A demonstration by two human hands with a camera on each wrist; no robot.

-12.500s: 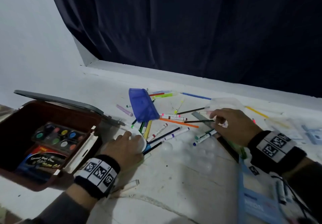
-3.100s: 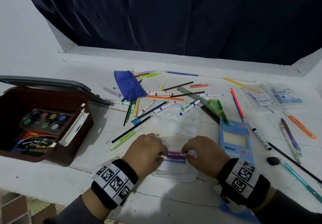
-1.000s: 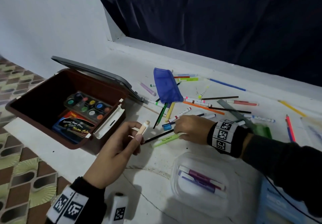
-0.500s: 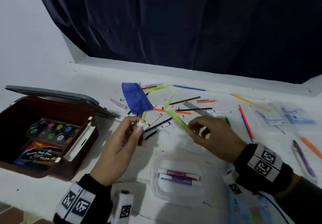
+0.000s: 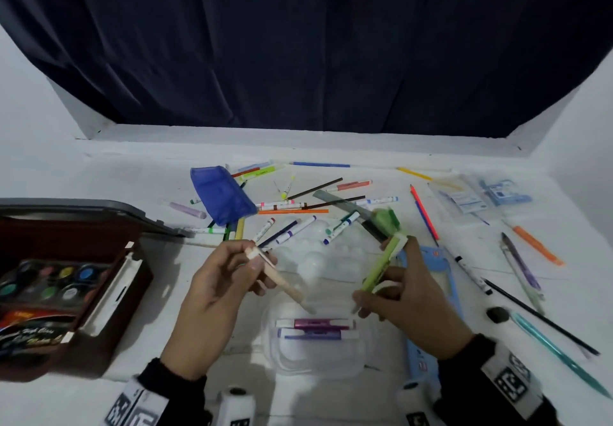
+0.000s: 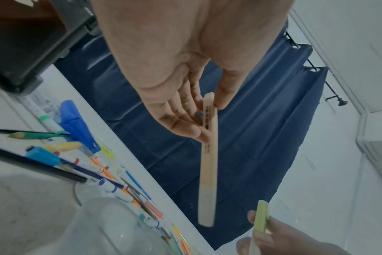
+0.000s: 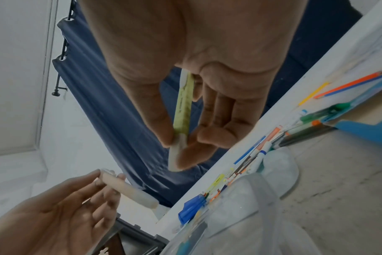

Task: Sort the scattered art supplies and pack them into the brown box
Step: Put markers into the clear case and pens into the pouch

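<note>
White tabletop (image 5: 431, 389) against a dark navy curtain (image 5: 298, 44), pens and markers strewn beyond both hands.

Left hand (image 5: 212, 296) pinches a pale peach highlighter pen (image 5: 282, 281) by its upper end between thumb and fingertips. Long axis slants down-right in the head view, free end toward the right hand. Left wrist view adds what the head view lacks: black print along the barrel (image 6: 207, 117), and the pen hanging clear of the table.

Right hand (image 5: 411, 309) grips a light green highlighter pen (image 5: 381, 268), fingers curled round the lower part. Axis is steep, upper end pointing away toward the scattered pens. Right wrist view shows the white end (image 7: 178, 155) poking out past the fingertips; in the head view the hand partly covers that end.

Between the 2 hands, nearer the body, a clear plastic tray (image 5: 318, 359) holds 2 purple highlighters (image 5: 315, 328) lying crosswise, side by side.

Open brown box (image 5: 99, 352) sits left of the left hand, a round-pan paint set (image 5: 46, 279) inside; its left part is cut off by the frame edge. Blue mesh pouch (image 5: 222, 193) lies beyond the left hand.

Pen labels are too blurred to read.
</note>
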